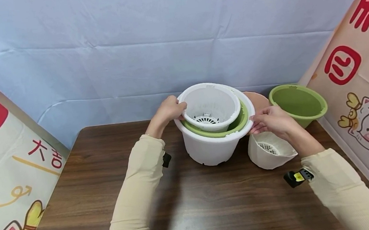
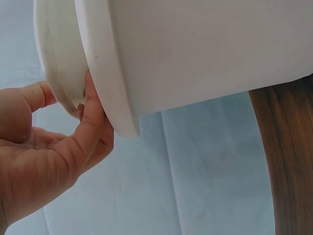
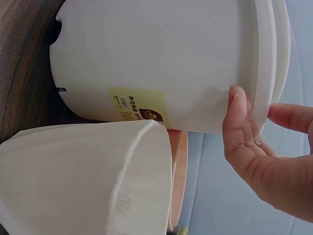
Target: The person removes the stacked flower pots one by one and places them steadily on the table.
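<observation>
A large white flower pot (image 1: 209, 151) stands on the table with a green pot (image 1: 245, 114) nested inside it. On top sits a smaller white pot (image 1: 207, 97) with a slotted bottom, tilted toward the left. My left hand (image 1: 170, 109) pinches the smaller white pot's rim, thumb at its edge and fingers between that rim and the large pot's rim, as the left wrist view shows. At the other side, my right hand (image 1: 273, 120) grips the large white pot's rim, its fingers under the lip (image 3: 263, 58). A yellowish label (image 3: 139, 107) marks the large pot's side.
Close on the right, a cream pot (image 1: 272, 162) with a perforated bottom leans beside the stack. Behind it are a peach-coloured pot (image 1: 257, 99) and another green pot (image 1: 300, 100). A blue cloth (image 1: 116, 69) hangs behind the brown wooden table (image 1: 95, 194); printed banners flank it.
</observation>
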Motion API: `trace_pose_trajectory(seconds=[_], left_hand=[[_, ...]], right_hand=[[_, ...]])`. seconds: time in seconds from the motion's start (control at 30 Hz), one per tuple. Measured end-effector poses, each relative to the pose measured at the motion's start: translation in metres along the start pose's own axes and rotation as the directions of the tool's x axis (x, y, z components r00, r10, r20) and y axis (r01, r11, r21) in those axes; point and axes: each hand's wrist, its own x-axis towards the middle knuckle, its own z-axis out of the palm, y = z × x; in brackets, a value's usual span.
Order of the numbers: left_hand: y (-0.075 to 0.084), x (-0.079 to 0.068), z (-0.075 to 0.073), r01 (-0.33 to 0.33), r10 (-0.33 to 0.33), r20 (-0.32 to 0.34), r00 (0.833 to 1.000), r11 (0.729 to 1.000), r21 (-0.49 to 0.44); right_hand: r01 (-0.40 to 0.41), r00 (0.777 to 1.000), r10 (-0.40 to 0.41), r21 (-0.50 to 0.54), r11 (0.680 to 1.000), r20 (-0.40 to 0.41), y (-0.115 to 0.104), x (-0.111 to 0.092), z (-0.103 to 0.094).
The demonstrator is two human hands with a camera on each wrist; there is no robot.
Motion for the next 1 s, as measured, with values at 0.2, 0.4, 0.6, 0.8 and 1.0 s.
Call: trace_pose_trajectory(seconds=[0.2,0.4,0.6,0.8,1.0], left_hand=[[0.0008,-0.0013,-0.0014,0.002,-0.002,0.007,1.000,1.000,-0.006],[0.0013,-0.0024,-0.0011,-0.010,0.010,0.006,1.000,1.000,-0.016],[0.0017,-0.0050,-0.0020,0.008,-0.007,0.011,1.000,0.998,-0.064],[0.0014,-0.0067,-0.0024,0.013,-0.012,0.012,1.000,0.996,-0.091],[-0.0001,-0.0060,-0.0019,0.012,-0.012,0.006,1.000,0.992,-0.128]], right_hand=[[0.000,1.000,0.000,-0.003,1.000,-0.009,-0.0004,-0.0003,-0.0003],[0.002,1.000,-0.002,0.001,1.000,-0.010,0.0002,-0.0006,-0.0008],[0.006,1.000,-0.006,-0.004,1.000,-0.008,0.0008,-0.0009,-0.0002],[0.004,1.000,-0.004,-0.010,1.000,-0.005,0.0018,0.0003,0.0004],[0.020,1.000,-0.021,0.024,0.999,0.017,0.0024,0.0004,0.0011]])
